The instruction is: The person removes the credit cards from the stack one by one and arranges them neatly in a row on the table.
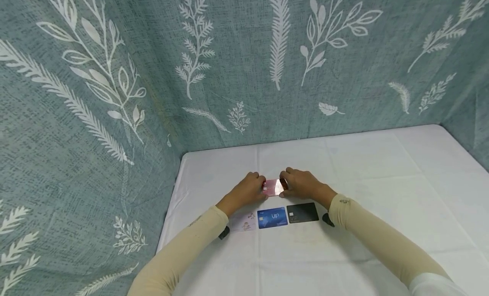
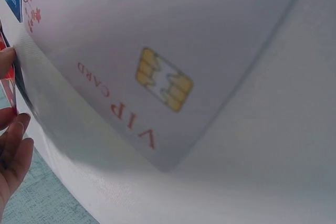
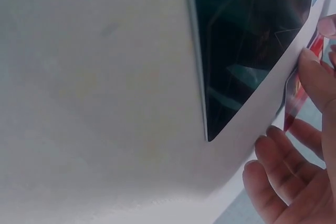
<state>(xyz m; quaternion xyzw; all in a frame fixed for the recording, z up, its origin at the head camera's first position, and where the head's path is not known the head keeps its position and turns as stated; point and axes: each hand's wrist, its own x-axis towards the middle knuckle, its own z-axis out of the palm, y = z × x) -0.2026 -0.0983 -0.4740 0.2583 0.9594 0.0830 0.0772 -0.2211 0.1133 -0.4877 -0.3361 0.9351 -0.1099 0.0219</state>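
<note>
A shiny pinkish-red card (image 1: 270, 187) with a chip is held level between both hands, behind a row of cards. My left hand (image 1: 249, 188) pinches its left end, and my right hand (image 1: 303, 185) pinches its right end. In the right wrist view, the red card (image 3: 298, 95) stands tilted between thumb and fingers. At the left edge of the left wrist view, only part of the hand (image 2: 13, 150) shows. Nearer on the table lie a pale flowered VIP card (image 2: 105, 35), a blue VIP card (image 1: 272, 218) and a black VIP card (image 1: 302, 213), side by side.
A white cloth covers the table (image 1: 382, 202), and its far edge meets a grey-green curtain (image 1: 244, 67) with white leaf prints. More of this curtain hangs along the left side. Small dark devices (image 1: 327, 219) sit at the wrists, close to the row's ends.
</note>
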